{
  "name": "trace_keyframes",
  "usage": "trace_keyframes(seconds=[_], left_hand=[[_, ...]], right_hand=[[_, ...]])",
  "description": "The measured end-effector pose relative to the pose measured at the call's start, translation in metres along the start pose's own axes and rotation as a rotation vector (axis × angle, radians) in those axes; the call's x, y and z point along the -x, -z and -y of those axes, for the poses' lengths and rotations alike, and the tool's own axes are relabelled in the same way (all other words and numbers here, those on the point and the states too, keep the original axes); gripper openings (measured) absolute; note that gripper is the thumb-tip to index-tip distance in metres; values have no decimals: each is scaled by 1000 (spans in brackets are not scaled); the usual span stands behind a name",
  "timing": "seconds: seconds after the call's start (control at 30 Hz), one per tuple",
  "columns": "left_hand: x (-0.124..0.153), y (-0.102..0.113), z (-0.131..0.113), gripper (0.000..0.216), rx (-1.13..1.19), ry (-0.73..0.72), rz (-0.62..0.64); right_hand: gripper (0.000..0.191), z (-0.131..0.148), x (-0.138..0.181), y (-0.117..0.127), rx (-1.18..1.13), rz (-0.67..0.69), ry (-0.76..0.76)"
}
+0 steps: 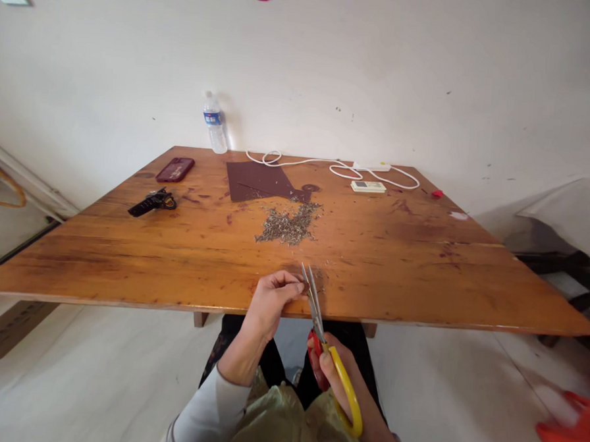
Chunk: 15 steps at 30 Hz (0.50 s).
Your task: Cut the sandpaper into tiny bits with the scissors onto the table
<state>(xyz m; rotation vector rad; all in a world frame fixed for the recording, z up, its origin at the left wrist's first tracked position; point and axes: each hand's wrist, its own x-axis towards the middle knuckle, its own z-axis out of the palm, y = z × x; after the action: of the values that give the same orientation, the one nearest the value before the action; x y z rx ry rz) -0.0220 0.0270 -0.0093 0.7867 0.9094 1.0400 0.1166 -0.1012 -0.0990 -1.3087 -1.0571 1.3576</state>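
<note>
My right hand (pixel 334 361) grips a pair of scissors (pixel 337 368) with one red and one yellow handle. The blades point away from me over the near table edge and are slightly parted. Close beside them on the left, my left hand (pixel 274 299) pinches with thumb and forefinger. What it holds at the blades is too small to make out. Ahead of both hands lies a loose pile of small greyish-brown snippets (pixel 289 224), with a few stray bits scattered near the blade tips.
The wooden table (pixel 395 279) bears dark reddish-brown sheets (pixel 255 179) behind the pile. At left are a dark red phone (pixel 176 169) and a black clip-like object (pixel 152 202). A water bottle (pixel 215 124), a white cable (pixel 303 161) and a remote control (pixel 368 186) stand or lie toward the wall.
</note>
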Motion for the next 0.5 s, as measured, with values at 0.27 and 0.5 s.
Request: trace_keyframes(seconds=[0.27,0.5], left_hand=[[-1,1,1,25,-17,-8,0],[-1,1,3,24,-24,-12,-4]], right_hand=[[82,-3,-1,1,1,-32,-13],[79,-7,-3,0,-15,-45,-8]])
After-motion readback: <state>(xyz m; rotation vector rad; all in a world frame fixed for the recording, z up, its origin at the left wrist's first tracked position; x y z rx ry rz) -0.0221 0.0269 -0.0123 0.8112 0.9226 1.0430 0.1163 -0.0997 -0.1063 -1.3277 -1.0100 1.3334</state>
